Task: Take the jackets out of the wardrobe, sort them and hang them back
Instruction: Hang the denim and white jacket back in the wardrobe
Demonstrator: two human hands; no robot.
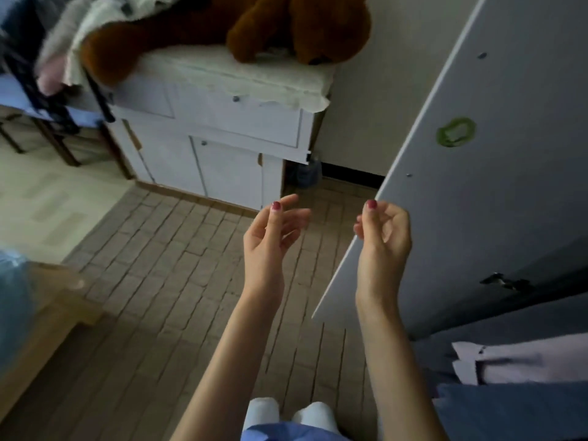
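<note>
Your left hand (270, 233) is raised over the tiled floor (159, 249), fingers loosely spread, holding nothing. Your right hand (383, 230) is raised beside the open wardrobe door (477, 186), fingers loosely curled, also holding nothing. The jackets (509, 383) hang low at your right, inside the wardrobe.

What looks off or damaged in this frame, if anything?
The white cabinet shows wear: brown patches where the finish has chipped near its door edges, and its drawer front ends in a broken lower right corner. A green ring-shaped mark sits on the open wardrobe door. Both hands are empty.
</note>
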